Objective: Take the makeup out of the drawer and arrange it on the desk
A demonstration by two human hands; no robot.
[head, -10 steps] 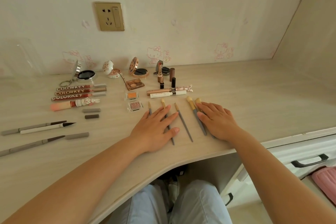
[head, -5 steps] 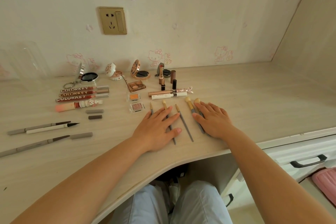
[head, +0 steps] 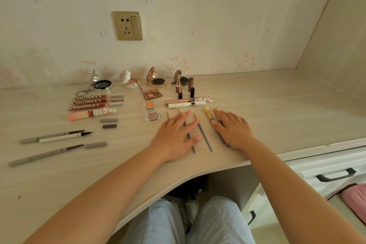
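The pale wood-grain surface (head: 277,109) runs wall to wall, with a curved cut-out at its front edge where the person sits. Both forearms reach forward over that edge. The left hand (head: 176,136) lies palm down, fingers (head: 179,120) straight and slightly spread, thumb stretched out to the right, resting across the handles of two thin brushes. The right hand (head: 233,130) also lies flat, its fingers together and pointing away, covering the handles of the two thicker brushes; neither hand grips anything.

The makeup is laid out on the surface in groups. The row of brushes (head: 204,134) runs under and between the hands: five grey handles with pale tips pointing toward the wall, one slim brush lying bare between the two hands. At the far left lie long grey and white liner pens (head: 57,137) with loose grey caps near them. Behind those, three tubes lettered COLORKEY (head: 95,101) lie parallel, a peach tube just in front. Along the wall stand open compacts (head: 155,80), their lids raised. Upright lipsticks (head: 178,84) stand right of them. Two small square eyeshadow pans (head: 151,110) sit just left of the brush tips.
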